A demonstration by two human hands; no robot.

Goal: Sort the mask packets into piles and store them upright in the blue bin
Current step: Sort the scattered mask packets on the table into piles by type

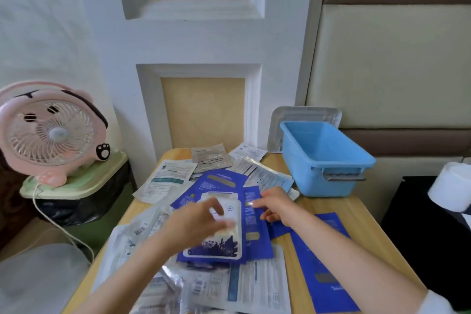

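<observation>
Mask packets lie scattered over a small wooden table (321, 205). Dark blue packets (221, 181) overlap in the middle, and one with a white front (229, 211) lies on top. My left hand (201, 222) is blurred over that white-fronted packet; its grip is unclear. My right hand (275, 205) rests with straight fingers on the blue packets beside it. Another blue packet (323, 262) lies alone under my right forearm. White and silver packets (168, 176) spread at the back and along the front (254, 285). The blue bin (318, 181) stands at the back right, with nothing inside.
A silver lid (305, 112) leans against the wall behind the bin. A pink fan (51, 132) sits on a green-lidded bin to the left, its cord hanging down. A white roll (451, 186) lies on a black surface to the right.
</observation>
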